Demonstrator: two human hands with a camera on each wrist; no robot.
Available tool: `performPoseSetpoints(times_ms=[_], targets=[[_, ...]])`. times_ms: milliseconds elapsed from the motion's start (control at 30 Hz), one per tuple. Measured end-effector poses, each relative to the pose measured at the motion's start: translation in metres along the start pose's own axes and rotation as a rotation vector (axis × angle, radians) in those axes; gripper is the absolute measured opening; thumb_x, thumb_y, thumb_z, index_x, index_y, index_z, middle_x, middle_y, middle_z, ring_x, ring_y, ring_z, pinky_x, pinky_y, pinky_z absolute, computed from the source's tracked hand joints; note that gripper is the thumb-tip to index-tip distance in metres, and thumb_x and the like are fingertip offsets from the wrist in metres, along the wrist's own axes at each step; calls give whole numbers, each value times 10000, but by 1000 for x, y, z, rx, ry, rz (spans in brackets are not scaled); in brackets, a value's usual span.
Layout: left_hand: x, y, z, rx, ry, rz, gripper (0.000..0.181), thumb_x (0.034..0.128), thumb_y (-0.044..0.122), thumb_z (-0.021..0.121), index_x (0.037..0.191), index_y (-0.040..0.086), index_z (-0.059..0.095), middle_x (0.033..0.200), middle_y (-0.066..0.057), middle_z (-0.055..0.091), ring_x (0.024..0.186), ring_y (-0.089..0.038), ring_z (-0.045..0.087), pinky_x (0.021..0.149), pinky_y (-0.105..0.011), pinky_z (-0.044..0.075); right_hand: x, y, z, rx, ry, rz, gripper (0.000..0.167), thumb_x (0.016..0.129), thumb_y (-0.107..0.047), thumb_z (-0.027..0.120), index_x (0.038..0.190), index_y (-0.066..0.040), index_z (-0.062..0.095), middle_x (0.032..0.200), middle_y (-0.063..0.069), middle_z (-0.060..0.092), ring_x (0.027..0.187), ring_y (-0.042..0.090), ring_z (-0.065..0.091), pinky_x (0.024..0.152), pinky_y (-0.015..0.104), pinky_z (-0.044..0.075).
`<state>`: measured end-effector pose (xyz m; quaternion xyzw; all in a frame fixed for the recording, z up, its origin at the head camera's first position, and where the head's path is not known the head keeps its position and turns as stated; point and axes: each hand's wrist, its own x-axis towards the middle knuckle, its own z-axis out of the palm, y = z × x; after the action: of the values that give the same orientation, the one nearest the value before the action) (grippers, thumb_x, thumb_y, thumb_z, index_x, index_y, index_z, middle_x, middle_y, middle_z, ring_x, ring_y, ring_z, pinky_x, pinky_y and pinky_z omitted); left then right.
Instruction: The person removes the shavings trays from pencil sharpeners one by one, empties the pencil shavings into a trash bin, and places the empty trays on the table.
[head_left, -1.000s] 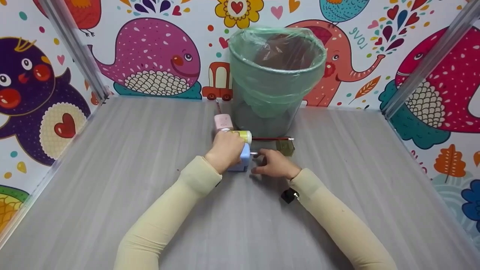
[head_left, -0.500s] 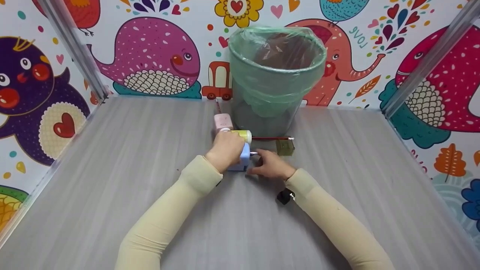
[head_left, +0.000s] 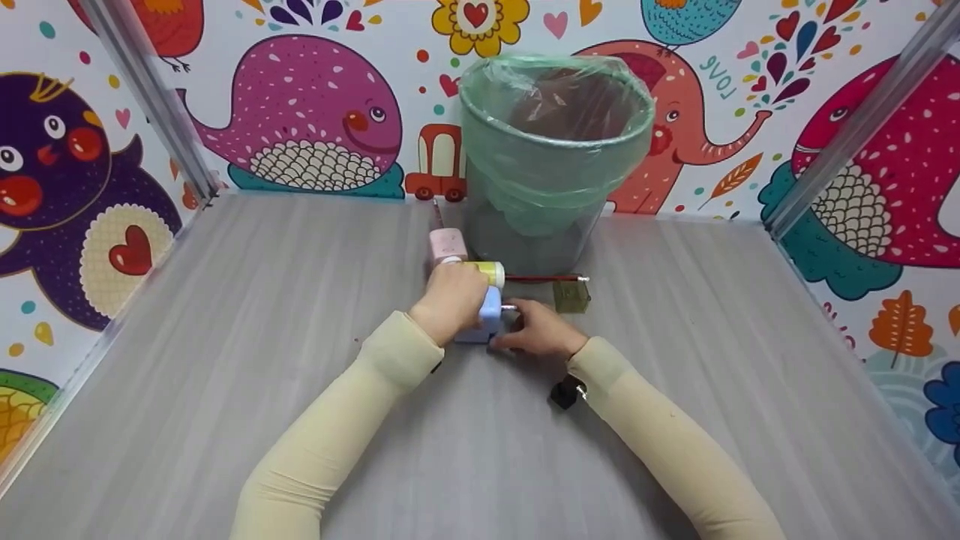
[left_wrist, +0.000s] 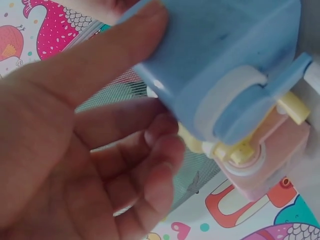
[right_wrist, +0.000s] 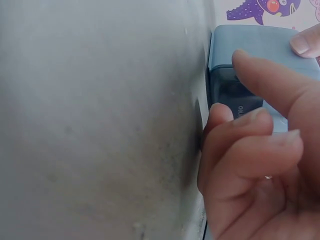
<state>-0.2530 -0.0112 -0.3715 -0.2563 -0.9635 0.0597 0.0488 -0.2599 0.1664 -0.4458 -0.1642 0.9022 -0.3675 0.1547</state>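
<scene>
My left hand point(head_left: 454, 300) grips a blue crank pencil sharpener point(left_wrist: 235, 40) from above, its thumb lying along the casing in the left wrist view. A pencil's silver end point(head_left: 509, 307) sticks out of the sharpener's right side. My right hand point(head_left: 541, 328) is at that side, thumb and curled fingers around the dark see-through shavings drawer point(right_wrist: 230, 87); the exact finger contact is partly hidden. Just behind stand a yellow object with a white end point(head_left: 491, 272) and a pink sharpener point(head_left: 448, 247), both partly covered by the left hand in the head view.
A bin with a green liner point(head_left: 555, 165) stands at the back, close behind the sharpeners. A red pencil point(head_left: 544, 278) points right from the yellow object, near a small olive box point(head_left: 571, 295). Another pencil point(head_left: 439, 214) rises behind the pink sharpener. Patterned walls enclose the grey table point(head_left: 300, 285).
The right hand has moved slightly left, bringing its thumb and fingers up to the blue sharpener's drawer end. The left hand keeps its grip in place.
</scene>
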Motion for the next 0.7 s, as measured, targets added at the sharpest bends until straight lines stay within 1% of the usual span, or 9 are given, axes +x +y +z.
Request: performPoseSetpoints(times_ms=[100,233,400,500,700], targets=[[-1,-1,1,-13,0,-9,522,754,379,880,1081,5,722,1061,-128,741,980,-279,711,848,-414,588,0,0,1,4,3,16,571,830,-265,823,1326,-95,598,826,3,625,609,95,560,549,252,477],[-1,-1,1,-34,-5,-15,504,768,363,871,1087,3,721,1077,-136,737,997,-291,706,855,-424,585,2,0,2,5,12,19,563,811,-284,841,1290,-94,615,848,-2,625,636,102,560,563,254,475],[-1,0,0,-47,-14,-13,503,768,345,873,1101,1,716,1090,-141,734,1012,-297,703,871,-432,582,5,0,3,-4,28,-5,581,794,-299,856,1276,-77,620,867,-9,630,677,97,551,594,245,462],[0,0,1,-43,-14,-11,502,768,344,873,1103,4,716,1088,-137,736,1010,-293,704,877,-428,582,6,1,4,-12,36,-17,561,792,-299,858,1258,-82,635,886,-12,640,694,94,547,611,241,458],[0,0,2,-4,8,-10,499,737,361,889,1060,13,737,1072,-125,742,1004,-274,708,864,-406,584,6,2,5,-17,51,-25,526,802,-277,850,1232,-53,646,834,0,642,646,81,543,582,235,458]])
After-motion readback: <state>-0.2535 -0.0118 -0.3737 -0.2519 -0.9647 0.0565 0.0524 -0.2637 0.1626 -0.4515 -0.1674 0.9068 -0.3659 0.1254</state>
